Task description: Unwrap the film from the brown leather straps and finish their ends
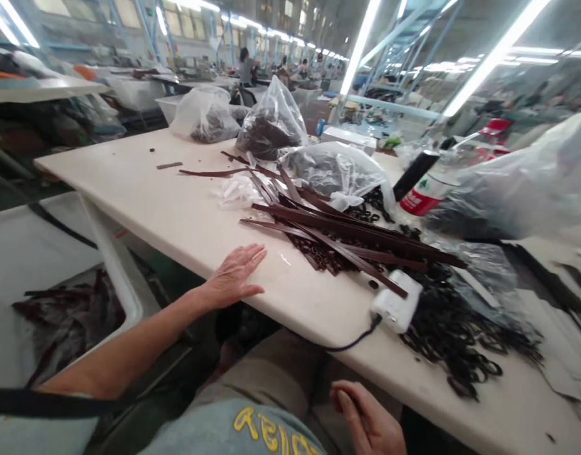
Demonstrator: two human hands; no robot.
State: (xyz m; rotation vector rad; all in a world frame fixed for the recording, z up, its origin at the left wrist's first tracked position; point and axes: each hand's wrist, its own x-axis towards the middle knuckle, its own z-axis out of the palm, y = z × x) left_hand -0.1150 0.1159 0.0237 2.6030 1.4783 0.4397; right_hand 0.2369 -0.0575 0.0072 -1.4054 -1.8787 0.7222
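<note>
My left hand (236, 275) lies flat on the near edge of the cream table (177, 208), fingers stretched out and holding nothing. To its right lies a bundle of dark brown leather straps (338, 230) over a heap of small dark rings (454, 325). My right hand (369, 420) rests low by my lap under the table edge, fingers curled with the thumb against them; nothing shows in it. A white plug-like device (398, 302) with a black cable sits at the table edge between my hands.
Clear plastic bags of dark parts (271, 123) stand at the table's far side. A red-and-white bottle (425, 193) lies beside them. A white bin (58, 303) with dark straps is on my left. People work at distant tables (247, 63).
</note>
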